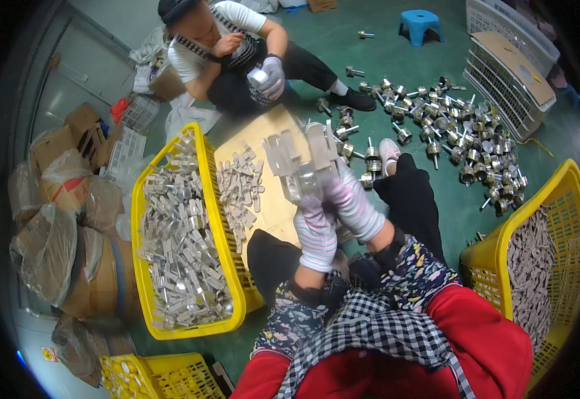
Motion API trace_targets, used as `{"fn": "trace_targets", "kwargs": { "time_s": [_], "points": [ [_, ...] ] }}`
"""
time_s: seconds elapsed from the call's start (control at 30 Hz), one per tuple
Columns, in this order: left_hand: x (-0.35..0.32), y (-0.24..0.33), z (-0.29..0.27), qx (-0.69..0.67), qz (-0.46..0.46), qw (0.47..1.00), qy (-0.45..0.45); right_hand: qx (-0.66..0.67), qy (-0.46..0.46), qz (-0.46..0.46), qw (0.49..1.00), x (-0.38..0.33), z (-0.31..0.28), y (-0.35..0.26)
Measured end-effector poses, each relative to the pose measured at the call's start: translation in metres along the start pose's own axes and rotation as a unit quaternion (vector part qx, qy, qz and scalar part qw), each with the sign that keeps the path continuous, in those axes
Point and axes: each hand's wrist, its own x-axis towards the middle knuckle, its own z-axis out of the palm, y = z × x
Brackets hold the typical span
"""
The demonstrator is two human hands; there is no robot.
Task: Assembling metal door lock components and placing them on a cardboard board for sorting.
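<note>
In the middle, over a tan board (280, 133), my left hand (317, 236) and my right hand (356, 206) come together in striped knit gloves. Both are closed on a cluster of light grey flat-armed parts (300, 163) with shiny rounded bodies. Motion blur smears the fingertips, so exactly which hand holds which part is unclear. Small grey flat pieces (240, 186) lie piled on the board's left side. Just left of it, a yellow basket (220, 246) is heaped with similar grey and shiny parts (183, 259).
Shiny metal cups with stems (436, 120) lie scattered across the green floor. A yellow basket (503, 266) of grey pieces stands at right, a yellow crate (177, 376) at lower left. A co-worker (237, 60) sits opposite, a gloved hand holding a whitish part. Wrapped cartons (100, 279) line the left.
</note>
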Motion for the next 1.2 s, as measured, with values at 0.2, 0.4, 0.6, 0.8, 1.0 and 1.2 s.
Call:
{"fn": "trace_targets", "kwargs": {
  "time_s": [0.2,0.4,0.6,0.8,1.0,1.2],
  "points": [
    [-0.011,0.028,0.048,-0.062,0.096,0.977,0.18,-0.05,0.035,0.0,0.998,-0.007,0.004,0.003],
    [0.001,0.01,0.029,-0.083,0.087,0.984,0.134,-0.29,0.056,-0.063,0.953,-0.001,0.003,0.021],
    [-0.013,0.017,0.024,-0.184,-0.025,0.971,0.147,0.06,0.007,0.145,0.988,-0.015,-0.025,0.034],
    [-0.015,-0.008,0.024,-0.156,0.011,0.975,0.157,-0.106,0.05,0.12,0.986,-0.026,-0.003,0.015],
    [-0.013,-0.033,0.01,-0.001,0.08,0.982,0.171,-0.305,0.02,0.01,0.952,-0.01,0.007,0.025],
    [-0.031,-0.022,0.03,0.254,-0.004,0.961,0.112,-0.162,-0.004,0.083,0.983,-0.029,-0.009,0.02]
  ]
}}
